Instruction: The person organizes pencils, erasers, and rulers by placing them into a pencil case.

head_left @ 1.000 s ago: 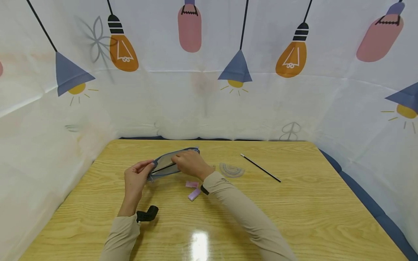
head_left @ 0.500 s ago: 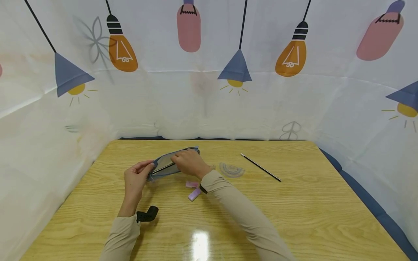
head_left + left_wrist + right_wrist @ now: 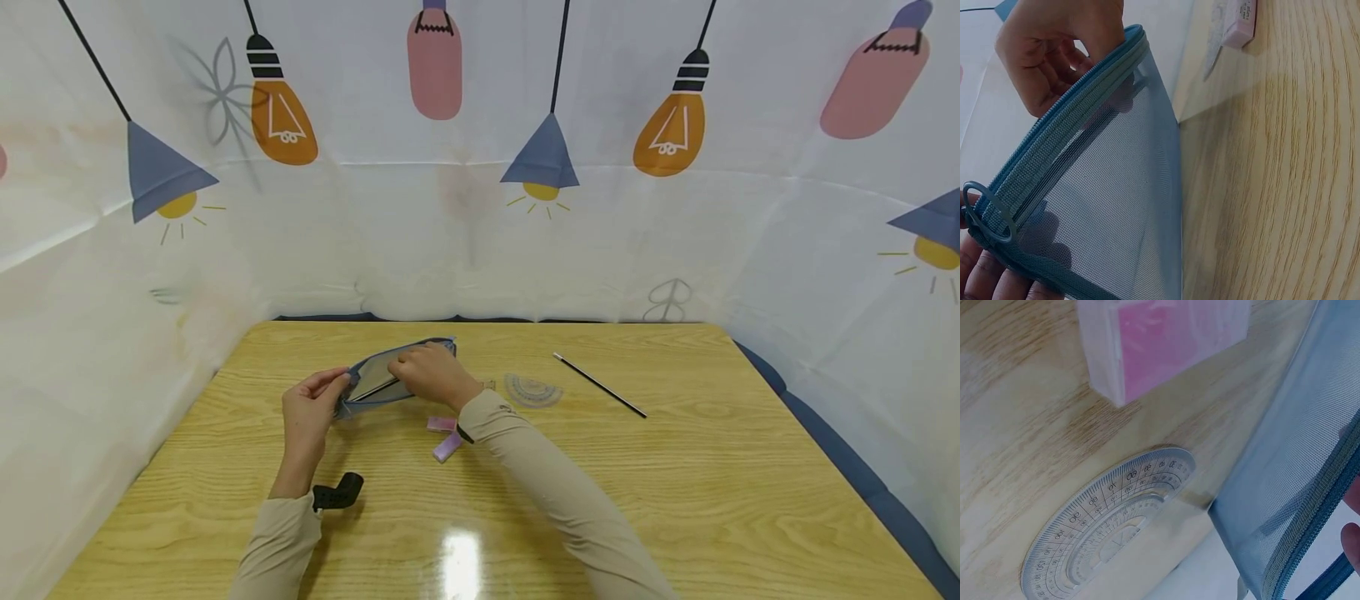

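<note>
A: Where does the work stand?

B: Partway, I'd judge. The table (image 3: 675, 500) bears a pouch (image 3: 1116, 187) and some loose pieces. The pouch is unzipped and tilted between the hands, its mouth gaping.

A: And the grip?

B: The left hand (image 3: 307, 414) pinches the pouch's left end, thumb closed against fingers with the fabric between. The right hand (image 3: 435, 373) is at the mouth, fingers bent and tips hidden inside; I cannot tell whether they have hold of anything.

A: So what's done?

B: The mouth is ready, and a dark rod (image 3: 373, 389) lies inside the pouch, running from its left end toward the right hand. Whether it is being put in or taken out, I can't tell.

A: What's outside?

B: A pencil (image 3: 600, 385), well to the pouch's right. A protractor (image 3: 532, 391), also right but nearer. Smallest, two erasers (image 3: 447, 447) on the near side of the pouch's right end. If those belong inside, I'd count four pieces left.
</note>
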